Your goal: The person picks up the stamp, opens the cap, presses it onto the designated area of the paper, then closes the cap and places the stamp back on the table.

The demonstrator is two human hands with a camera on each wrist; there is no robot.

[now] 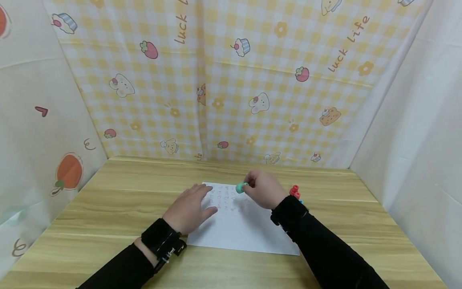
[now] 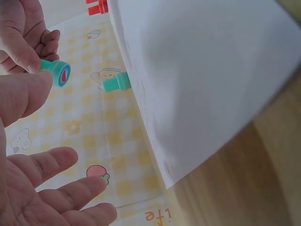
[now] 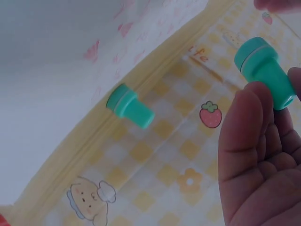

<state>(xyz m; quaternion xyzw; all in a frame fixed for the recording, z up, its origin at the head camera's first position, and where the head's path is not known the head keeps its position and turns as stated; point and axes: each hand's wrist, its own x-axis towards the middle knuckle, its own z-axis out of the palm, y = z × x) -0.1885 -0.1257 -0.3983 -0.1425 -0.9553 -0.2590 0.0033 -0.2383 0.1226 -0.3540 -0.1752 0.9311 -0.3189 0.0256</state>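
My right hand [image 1: 265, 189] pinches a small green stamp [image 3: 263, 70] between thumb and fingers, above the far part of the white paper [image 1: 242, 230]. In the left wrist view this stamp's round face shows red inside a blue ring. A second green stamp [image 3: 129, 106] stands upright near the paper's far edge, wide end down. My left hand [image 1: 187, 208] lies over the paper's left side with fingers spread and nothing in its grasp. Rows of small pale red prints [image 1: 226, 197] cover the upper part of the paper.
Several red stamps [image 1: 294, 190] stand right of the paper, partly behind my right wrist, with a bit of blue beside them. A wooden table [image 1: 108, 224] carries everything. Patterned cloth [image 1: 231, 80] rises behind it, with white cloth at both sides.
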